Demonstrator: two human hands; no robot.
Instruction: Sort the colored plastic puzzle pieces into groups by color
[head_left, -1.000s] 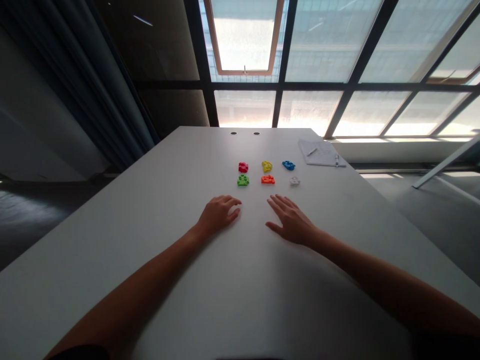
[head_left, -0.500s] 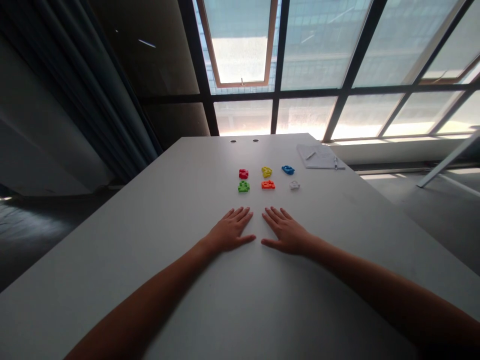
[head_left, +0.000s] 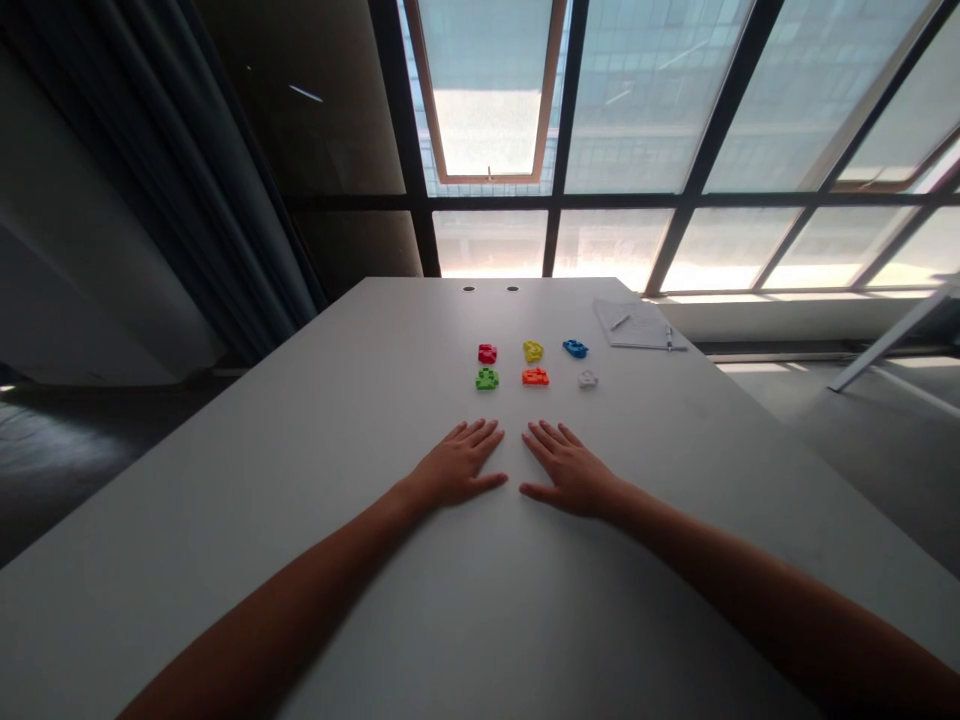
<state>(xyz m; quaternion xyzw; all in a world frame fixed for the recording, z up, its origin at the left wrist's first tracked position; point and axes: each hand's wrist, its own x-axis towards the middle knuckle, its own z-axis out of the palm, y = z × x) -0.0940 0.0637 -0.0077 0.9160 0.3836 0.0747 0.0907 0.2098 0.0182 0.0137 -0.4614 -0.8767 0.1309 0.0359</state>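
Observation:
My left hand (head_left: 461, 463) lies flat on the white table (head_left: 360, 390), fingers stretched out and holding nothing. Mirroring it, my right hand (head_left: 568, 468) rests palm down, also open, with a small gap between the thumbs. Beyond the fingertips are small plastic pieces in two rows; their exact kind is too small to make out. The nearer row has a green piece (head_left: 487, 379), an orange piece (head_left: 535, 377) and a clear or whitish piece (head_left: 588, 379). Behind them sit a red piece (head_left: 487, 354), a yellow piece (head_left: 533, 351) and a blue piece (head_left: 575, 348).
Paper sheets (head_left: 637, 322) with a pen (head_left: 620, 322) and another pen-like item (head_left: 670, 338) lie by the table's right edge. Two round holes mark the far end. Windows (head_left: 622, 100) stand behind, a dark curtain (head_left: 172, 150) at left, a white metal leg (head_left: 892, 338) at right.
The whole view has shifted down slightly as my head tilts. My hands and the coloured pieces keep their places on the table.

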